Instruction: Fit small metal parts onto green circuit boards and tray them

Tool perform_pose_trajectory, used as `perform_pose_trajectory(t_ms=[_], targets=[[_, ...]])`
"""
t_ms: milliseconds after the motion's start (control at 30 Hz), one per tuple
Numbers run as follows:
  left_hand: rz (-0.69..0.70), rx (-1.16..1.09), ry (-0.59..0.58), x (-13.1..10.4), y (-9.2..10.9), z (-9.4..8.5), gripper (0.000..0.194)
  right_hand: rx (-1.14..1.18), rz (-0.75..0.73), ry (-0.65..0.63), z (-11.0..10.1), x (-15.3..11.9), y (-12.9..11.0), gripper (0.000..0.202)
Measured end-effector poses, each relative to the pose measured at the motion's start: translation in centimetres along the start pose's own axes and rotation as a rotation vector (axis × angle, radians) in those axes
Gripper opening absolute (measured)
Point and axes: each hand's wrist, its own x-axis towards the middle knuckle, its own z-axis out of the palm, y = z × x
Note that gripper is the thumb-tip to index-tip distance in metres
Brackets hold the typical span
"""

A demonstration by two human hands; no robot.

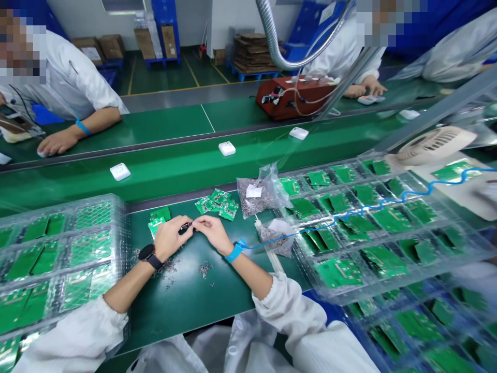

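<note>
Because loose parts [205, 269] are lying between the forearms, they are probably being kept within short reach; just beyond, the left hand [170, 238] is curling its fingers nearly closed around a small dark piece [185, 227], seemingly steadying it; the right hand [213, 230] is holding its thumb and fingertips close together at the piece's right end, perhaps touching it; whether they are gripping anything, I cannot tell; a blue strap [233, 253] is circling the right wrist, likely for grounding; trays [123, 207] are flanking the work on both sides, their pockets probably keeping boards sorted; past the hands, more boards [228, 209] are lying in a loose overlap; bags [247, 206] are sitting to their right, presumably holding stock; farther off, white units [227, 148] are resting well apart on the belt [166, 173].
</note>
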Motion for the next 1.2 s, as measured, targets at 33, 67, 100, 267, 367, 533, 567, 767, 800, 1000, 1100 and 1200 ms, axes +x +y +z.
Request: perform_pose_trajectory(t_ms=[33, 67, 100, 267, 367, 533, 567, 767, 800, 1000, 1100, 1200], targets=[[-0.001, 0.002, 0.008, 0.00, 0.04, -0.01, 0.016, -0.001, 0.000, -0.005, 0.04, -0.03, -0.05, 0.029], [-0.001, 0.001, 0.015, -0.01, 0.08, -0.01, 0.016, 0.001, 0.002, -0.012, 0.07, -0.06, -0.09, 0.030], [0.000, -0.002, 0.022, -0.01, 0.11, -0.03, 0.016, 0.005, 0.004, -0.020, 0.10, -0.08, -0.12, 0.031], [0.004, -0.017, 0.040, -0.04, 0.17, -0.03, 0.017, 0.014, 0.028, -0.038, 0.09, -0.11, -0.21, 0.036], [-0.001, 0.002, 0.037, -0.07, 0.16, 0.07, 0.017, 0.012, 0.027, -0.044, -0.04, -0.11, -0.28, 0.037], [0.000, 0.009, 0.025, -0.06, 0.11, 0.16, 0.015, 0.006, 0.011, -0.062, -0.22, -0.08, -0.26, 0.032], [0.001, 0.007, 0.019, -0.05, 0.10, 0.16, 0.014, 0.011, 0.010, -0.063, -0.23, -0.07, -0.23, 0.031], [0.006, -0.009, 0.015, -0.06, 0.18, 0.13, 0.011, 0.020, 0.018, -0.060, -0.22, -0.10, -0.31, 0.031], [0.007, -0.011, 0.014, -0.07, 0.22, 0.11, 0.011, 0.010, 0.022, -0.057, -0.21, -0.13, -0.37, 0.031], [0.017, -0.015, 0.004, 0.02, 0.31, 0.01, 0.010, -0.018, 0.031, -0.045, -0.18, -0.21, -0.47, 0.031], [0.016, -0.034, -0.005, 0.06, 0.25, 0.01, 0.012, -0.022, 0.033, -0.034, -0.11, -0.26, -0.43, 0.032], [0.023, -0.047, -0.012, 0.07, 0.23, 0.03, 0.013, -0.030, 0.031, -0.034, -0.02, -0.40, -0.56, 0.033]])
